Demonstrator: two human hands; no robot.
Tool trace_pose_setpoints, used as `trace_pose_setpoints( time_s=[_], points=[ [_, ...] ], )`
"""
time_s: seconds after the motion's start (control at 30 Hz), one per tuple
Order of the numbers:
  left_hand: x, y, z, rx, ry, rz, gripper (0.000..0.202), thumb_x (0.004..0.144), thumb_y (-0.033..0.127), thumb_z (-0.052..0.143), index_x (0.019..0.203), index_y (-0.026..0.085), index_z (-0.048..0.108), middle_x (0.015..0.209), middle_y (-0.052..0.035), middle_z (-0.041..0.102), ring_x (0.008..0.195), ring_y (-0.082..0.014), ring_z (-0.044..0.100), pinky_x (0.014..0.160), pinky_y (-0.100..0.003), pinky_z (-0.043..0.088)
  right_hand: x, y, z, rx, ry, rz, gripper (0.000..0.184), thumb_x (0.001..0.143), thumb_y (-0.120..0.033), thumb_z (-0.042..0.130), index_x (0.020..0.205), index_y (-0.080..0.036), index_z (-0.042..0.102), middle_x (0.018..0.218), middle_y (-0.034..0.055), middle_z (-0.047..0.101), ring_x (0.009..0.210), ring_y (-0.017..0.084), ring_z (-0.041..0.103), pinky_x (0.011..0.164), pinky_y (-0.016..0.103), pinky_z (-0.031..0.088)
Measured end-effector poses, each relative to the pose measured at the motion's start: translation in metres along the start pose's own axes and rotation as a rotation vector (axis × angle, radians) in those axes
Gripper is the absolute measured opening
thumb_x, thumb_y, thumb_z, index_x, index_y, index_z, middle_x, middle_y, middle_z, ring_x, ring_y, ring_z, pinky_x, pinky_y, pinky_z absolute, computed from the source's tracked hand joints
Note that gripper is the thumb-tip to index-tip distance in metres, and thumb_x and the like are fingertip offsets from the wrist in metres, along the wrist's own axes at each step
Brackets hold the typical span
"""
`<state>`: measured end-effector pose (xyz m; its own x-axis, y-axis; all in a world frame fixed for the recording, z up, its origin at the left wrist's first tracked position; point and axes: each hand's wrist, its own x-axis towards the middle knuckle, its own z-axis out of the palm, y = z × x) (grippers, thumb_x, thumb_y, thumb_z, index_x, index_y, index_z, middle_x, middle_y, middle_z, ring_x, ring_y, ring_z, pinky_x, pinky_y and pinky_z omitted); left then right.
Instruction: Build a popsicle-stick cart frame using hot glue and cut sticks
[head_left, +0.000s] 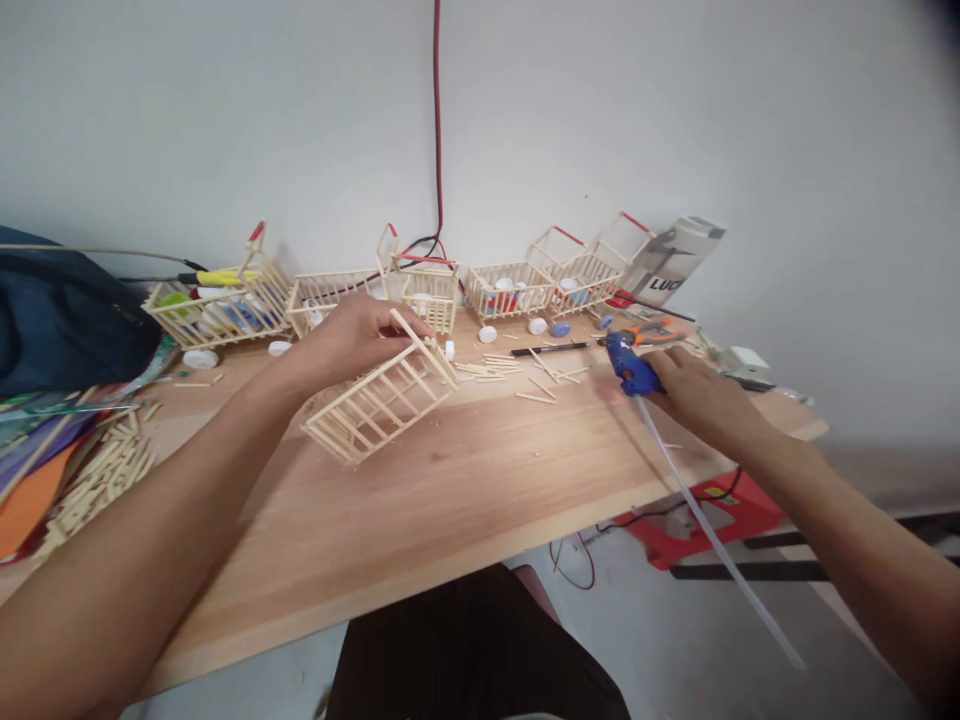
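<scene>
My left hand (367, 335) is closed on a small cart frame (382, 400) built of thin wooden sticks, held tilted above the table; its fingertips are partly hidden behind the frame. Over at the right, my right hand (682, 380) is wrapped round a blue hot glue gun (630, 365). A long clear glue stick (705, 520) sticks out of the gun's rear and hangs past the table's edge. Loose wooden sticks (491, 370) and a black pen (551, 349) lie between the two hands. Orange-handled pliers (649, 332) rest just behind the glue gun.
Several stick-built carts with red handles and round wheels (510, 290) line the wall. A pile of sticks (105, 470) and coloured sheets (37, 500) lie at left beside a dark bag (67, 320). A printed box (679, 260) leans at right. A red stool (705, 520) stands below.
</scene>
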<state>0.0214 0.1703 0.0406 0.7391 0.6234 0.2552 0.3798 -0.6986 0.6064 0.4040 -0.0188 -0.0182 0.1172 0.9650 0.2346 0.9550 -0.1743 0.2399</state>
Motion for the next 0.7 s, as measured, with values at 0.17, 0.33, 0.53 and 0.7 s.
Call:
trace_pose_setpoints(
  time_s=[0.17, 0.33, 0.53, 0.7],
  points=[
    [0.0, -0.004, 0.0, 0.004, 0.001, 0.009, 0.024, 0.077, 0.039, 0.065, 0.088, 0.021, 0.076, 0.091, -0.003, 0.076, 0.082, -0.018, 0.069, 0.07, -0.024, 0.051, -0.004, 0.014, -0.001, 0.071, -0.031, -0.114, 0.021, 0.094, -0.023, 0.043, 0.105, -0.021, 0.06, 0.099, 0.0129, 0.063, 0.09, 0.024, 0.063, 0.075, 0.031, 0.044],
    [0.0, -0.002, -0.001, -0.007, -0.011, 0.01, 0.024, 0.078, 0.038, 0.064, 0.088, 0.02, 0.076, 0.091, -0.0032, 0.076, 0.081, -0.0171, 0.069, 0.07, -0.024, 0.051, 0.005, 0.027, -0.002, 0.241, -0.165, -0.172, 0.027, 0.09, -0.018, 0.045, 0.11, -0.017, 0.062, 0.111, 0.0182, 0.063, 0.104, 0.028, 0.06, 0.088, 0.036, 0.044],
    [-0.001, -0.004, 0.0, -0.065, -0.001, 0.045, 0.02, 0.078, 0.034, 0.065, 0.085, 0.018, 0.075, 0.092, -0.0052, 0.075, 0.082, -0.0167, 0.069, 0.072, -0.025, 0.052, 0.012, 0.031, -0.011, 0.433, -0.22, -0.184, 0.034, 0.089, -0.019, 0.044, 0.116, -0.017, 0.065, 0.12, 0.0197, 0.064, 0.113, 0.027, 0.06, 0.099, 0.036, 0.04],
    [-0.002, -0.004, 0.0, -0.074, -0.014, 0.051, 0.019, 0.079, 0.032, 0.064, 0.087, 0.018, 0.075, 0.091, -0.0049, 0.076, 0.082, -0.0166, 0.069, 0.073, -0.025, 0.051, 0.012, 0.035, -0.007, 0.451, -0.267, -0.201, 0.04, 0.08, -0.014, 0.055, 0.118, -0.019, 0.066, 0.13, 0.019, 0.06, 0.12, 0.03, 0.057, 0.101, 0.04, 0.04]
  ],
)
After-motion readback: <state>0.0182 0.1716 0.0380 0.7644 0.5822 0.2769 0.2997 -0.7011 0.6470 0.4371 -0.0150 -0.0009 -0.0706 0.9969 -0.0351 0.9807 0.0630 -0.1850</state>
